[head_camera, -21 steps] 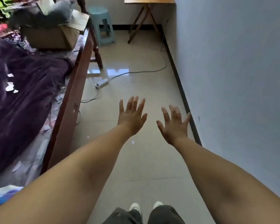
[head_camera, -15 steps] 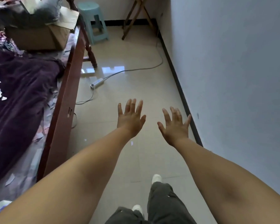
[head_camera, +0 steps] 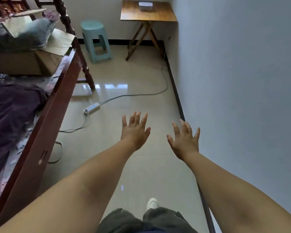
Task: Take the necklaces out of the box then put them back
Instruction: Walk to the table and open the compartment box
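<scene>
The person is holding the left hand (head_camera: 134, 132) and right hand (head_camera: 185, 140) out, fingers spread, gripping nothing. The box (head_camera: 145, 5) is sitting on the folding table (head_camera: 158, 15), well ahead of both palms. Advisable: walk up close before reaching, skirting the floor cable (head_camera: 141, 95).

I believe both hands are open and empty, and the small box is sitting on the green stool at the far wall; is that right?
Not quite: in the head view the small box sits on the wooden folding table, not the green stool. The left hand and right hand are indeed open and empty.
</scene>
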`<state>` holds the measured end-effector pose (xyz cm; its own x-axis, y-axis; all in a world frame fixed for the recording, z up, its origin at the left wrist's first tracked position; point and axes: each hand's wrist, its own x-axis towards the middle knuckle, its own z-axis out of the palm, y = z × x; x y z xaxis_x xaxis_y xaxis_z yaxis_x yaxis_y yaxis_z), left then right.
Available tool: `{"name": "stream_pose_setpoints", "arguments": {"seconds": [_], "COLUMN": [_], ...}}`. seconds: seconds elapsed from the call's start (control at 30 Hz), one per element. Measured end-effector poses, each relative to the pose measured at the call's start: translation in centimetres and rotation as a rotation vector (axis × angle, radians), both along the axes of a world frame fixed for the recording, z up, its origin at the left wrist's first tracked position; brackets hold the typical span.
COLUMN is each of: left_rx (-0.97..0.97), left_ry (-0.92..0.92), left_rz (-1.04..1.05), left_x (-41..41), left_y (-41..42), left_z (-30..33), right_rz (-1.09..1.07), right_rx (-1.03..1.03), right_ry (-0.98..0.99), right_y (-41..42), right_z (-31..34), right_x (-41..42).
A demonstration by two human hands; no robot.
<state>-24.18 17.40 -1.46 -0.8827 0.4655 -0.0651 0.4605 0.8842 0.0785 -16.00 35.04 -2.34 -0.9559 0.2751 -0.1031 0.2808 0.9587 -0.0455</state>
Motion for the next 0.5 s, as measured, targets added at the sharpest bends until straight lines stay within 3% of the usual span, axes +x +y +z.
{"name": "stream_pose_setpoints", "arguments": {"seconds": [0.27, 0.5], "left_rx": [0.017, 0.018], "left_ry": [-0.066, -0.069], "left_rz": [0.103, 0.141], "left_x": [-13.4, -31.5], "left_y": [3.2, 4.7], "left_z": [-1.6, -2.3], "right_rz": [0.024, 0.004], "right_rx": [-0.078, -0.104], "right_ry": [-0.046, -0.061], "right_y": [3.4, 4.8], "right_z": [-0.9, -1.1], "right_x": [-15.1, -33.7]}}
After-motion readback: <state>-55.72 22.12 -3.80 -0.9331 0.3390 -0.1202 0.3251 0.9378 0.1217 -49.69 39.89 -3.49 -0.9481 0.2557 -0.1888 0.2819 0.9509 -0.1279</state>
